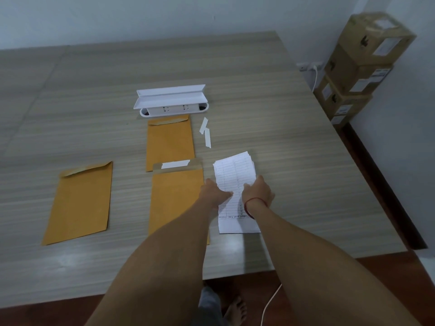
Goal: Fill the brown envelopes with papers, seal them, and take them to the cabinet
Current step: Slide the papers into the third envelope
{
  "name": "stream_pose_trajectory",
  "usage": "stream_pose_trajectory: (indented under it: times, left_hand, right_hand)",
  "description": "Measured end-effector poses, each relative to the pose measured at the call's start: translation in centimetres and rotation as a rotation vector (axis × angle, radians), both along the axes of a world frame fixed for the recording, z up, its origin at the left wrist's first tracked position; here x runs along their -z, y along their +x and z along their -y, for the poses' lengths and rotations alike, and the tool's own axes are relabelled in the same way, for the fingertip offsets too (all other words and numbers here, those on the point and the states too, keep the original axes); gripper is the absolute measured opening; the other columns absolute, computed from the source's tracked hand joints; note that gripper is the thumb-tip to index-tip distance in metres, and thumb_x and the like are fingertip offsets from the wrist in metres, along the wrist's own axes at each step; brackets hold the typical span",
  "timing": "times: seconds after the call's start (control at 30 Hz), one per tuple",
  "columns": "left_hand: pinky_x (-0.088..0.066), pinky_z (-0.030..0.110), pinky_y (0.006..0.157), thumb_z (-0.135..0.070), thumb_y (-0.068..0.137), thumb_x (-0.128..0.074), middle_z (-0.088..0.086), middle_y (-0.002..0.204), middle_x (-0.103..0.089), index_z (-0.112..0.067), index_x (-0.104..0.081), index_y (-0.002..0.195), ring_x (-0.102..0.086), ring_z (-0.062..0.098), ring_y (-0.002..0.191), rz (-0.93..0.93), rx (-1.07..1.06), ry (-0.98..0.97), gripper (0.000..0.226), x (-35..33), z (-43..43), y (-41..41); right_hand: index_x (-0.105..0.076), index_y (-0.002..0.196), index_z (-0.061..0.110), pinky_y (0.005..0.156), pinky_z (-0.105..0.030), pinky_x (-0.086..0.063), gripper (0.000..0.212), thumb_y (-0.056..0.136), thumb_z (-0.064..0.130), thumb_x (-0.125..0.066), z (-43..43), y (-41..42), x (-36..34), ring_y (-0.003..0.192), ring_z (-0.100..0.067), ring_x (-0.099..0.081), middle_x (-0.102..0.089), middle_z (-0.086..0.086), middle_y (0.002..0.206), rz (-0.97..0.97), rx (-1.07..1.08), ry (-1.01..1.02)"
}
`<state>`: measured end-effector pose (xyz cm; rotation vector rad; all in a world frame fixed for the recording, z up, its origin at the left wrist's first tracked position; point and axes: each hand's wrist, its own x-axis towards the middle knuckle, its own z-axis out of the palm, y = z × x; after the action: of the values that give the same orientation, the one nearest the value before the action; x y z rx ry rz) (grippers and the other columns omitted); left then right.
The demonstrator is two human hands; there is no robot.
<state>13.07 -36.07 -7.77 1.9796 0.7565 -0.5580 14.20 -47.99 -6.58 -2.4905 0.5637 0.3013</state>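
1. Nearest, the papers [235, 170] are held on the table [294, 149] by both hands. The left hand [214, 191] is closed on their left edge. The fingers of the right hand [259, 192] are curled and pinched on the sheets near the middle.
2. Just beside the papers, to the left, the near envelope [175, 198] is laid flat. Its flap is open at the far end, and a white strip is seen on it.
3. The step in hand is judged to be the gathering of the sheets for insertion. Their far ends look a little fanned, so the stack should be squared first. The short edge should then be led into the mouth while the flap is held back, so that no corner is caught.
4. The left envelope [81, 203] lies well apart. The far envelope [169, 144] is overlapped at its near end by the open flap.
5. Beyond are two loose white strips [206, 132], then a white socket box [171, 103]. Cardboard boxes [360, 67] are stacked by the wall.
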Motion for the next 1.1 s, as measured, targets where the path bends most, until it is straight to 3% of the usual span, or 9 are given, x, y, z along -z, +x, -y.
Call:
stream_pose_trajectory:
  times: [0.23, 0.3, 0.43, 0.53, 0.67, 0.83, 0.97, 1.03, 1.1]
  left_hand:
    - [-0.056, 0.041, 0.079, -0.07, 0.072, -0.044, 0.016, 0.105, -0.067, -0.001, -0.059, 0.11, -0.067, 0.033, 0.094, 0.11, -0.081, 0.028, 0.08, 1.4, -0.5, 0.2]
    - [-0.05, 0.034, 0.072, -0.06, 0.085, -0.044, 0.014, 0.094, -0.066, 0.0, -0.059, 0.098, -0.063, 0.031, 0.083, 0.185, -0.136, 0.005, 0.063, 0.3, -0.2, 0.1]
    - [-0.051, 0.04, 0.093, -0.042, 0.094, -0.048, 0.012, 0.123, -0.062, -0.005, -0.053, 0.122, -0.06, 0.03, 0.11, 0.235, -0.239, -0.114, 0.047, -1.8, -0.6, 0.3]
    - [-0.049, 0.04, 0.095, -0.028, 0.097, -0.048, 0.011, 0.122, -0.06, -0.005, -0.049, 0.126, -0.058, 0.029, 0.113, 0.262, -0.295, -0.144, 0.037, -3.1, -2.1, -0.3]
    - [-0.048, 0.036, 0.086, -0.025, 0.1, -0.043, 0.011, 0.126, -0.058, -0.005, -0.047, 0.127, -0.056, 0.029, 0.114, 0.283, -0.402, -0.136, 0.034, -3.7, -5.4, -1.2]
    - [-0.05, 0.037, 0.08, -0.024, 0.102, -0.036, 0.019, 0.128, -0.056, -0.008, -0.039, 0.13, -0.059, 0.031, 0.107, 0.297, -0.44, -0.17, 0.033, -4.7, -8.9, -1.2]
    - [-0.038, 0.019, 0.042, -0.027, 0.102, -0.03, 0.016, 0.11, -0.059, -0.01, -0.036, 0.131, -0.05, 0.018, 0.07, 0.253, -0.425, -0.149, 0.034, -4.3, -12.2, -0.5]
    - [-0.039, 0.02, 0.041, -0.024, 0.103, -0.028, 0.006, 0.101, -0.054, -0.01, -0.038, 0.129, -0.046, 0.01, 0.063, 0.276, -0.422, -0.089, 0.03, -4.2, -13.4, -0.2]
    - [-0.043, 0.025, 0.05, -0.023, 0.104, -0.029, 0.001, 0.097, -0.052, -0.011, -0.038, 0.129, -0.048, 0.009, 0.067, 0.294, -0.416, -0.05, 0.03, -4.1, -14.5, 0.1]
  right_hand:
    - [-0.048, 0.121, 0.009, 0.075, -0.03, -0.04, 0.027, 0.102, 0.013, -0.03, 0.4, -0.3, -0.9, 0.088, -0.023, -0.054, -0.062, -0.013, 0.115, 0.084, 0.087, 0.456]
    - [-0.048, 0.124, 0.008, 0.076, -0.026, -0.036, 0.028, 0.102, 0.013, -0.031, 0.5, -0.1, -1.4, 0.089, -0.019, -0.051, -0.061, -0.012, 0.118, 0.088, 0.079, 0.507]
    - [-0.04, 0.133, 0.007, 0.081, -0.027, -0.038, 0.035, 0.099, 0.009, -0.035, -0.8, 0.3, -2.4, 0.099, -0.023, -0.054, -0.058, -0.011, 0.127, 0.037, 0.086, 0.595]
    - [-0.033, 0.138, 0.009, 0.082, -0.028, -0.039, 0.041, 0.098, 0.011, -0.038, -2.9, 0.4, -3.3, 0.109, -0.025, -0.055, -0.055, -0.009, 0.13, -0.027, 0.055, 0.667]
    - [-0.032, 0.143, 0.013, 0.093, -0.034, -0.045, 0.046, 0.098, 0.02, -0.041, -5.5, 0.9, -3.3, 0.113, -0.026, -0.056, -0.054, -0.008, 0.132, -0.102, -0.036, 0.672]
    - [-0.042, 0.137, 0.007, 0.083, -0.029, -0.04, 0.038, 0.1, 0.015, -0.038, -9.1, 1.8, -3.7, 0.096, -0.017, -0.05, -0.056, -0.011, 0.129, -0.193, -0.137, 0.69]
    - [-0.051, 0.131, 0.0, 0.067, -0.023, -0.044, 0.035, 0.098, 0.009, -0.042, -10.9, 2.7, -3.7, 0.08, -0.016, -0.053, -0.06, -0.005, 0.117, -0.271, -0.23, 0.664]
    - [-0.058, 0.124, -0.002, 0.064, -0.02, -0.044, 0.032, 0.096, 0.011, -0.049, -11.2, 3.4, -3.7, 0.077, -0.017, -0.058, -0.063, -0.007, 0.112, -0.342, -0.322, 0.596]
    - [-0.061, 0.119, 0.002, 0.078, -0.024, -0.045, 0.029, 0.094, 0.017, -0.057, -11.6, 4.0, -4.0, 0.093, -0.021, -0.06, -0.063, -0.007, 0.11, -0.378, -0.417, 0.495]
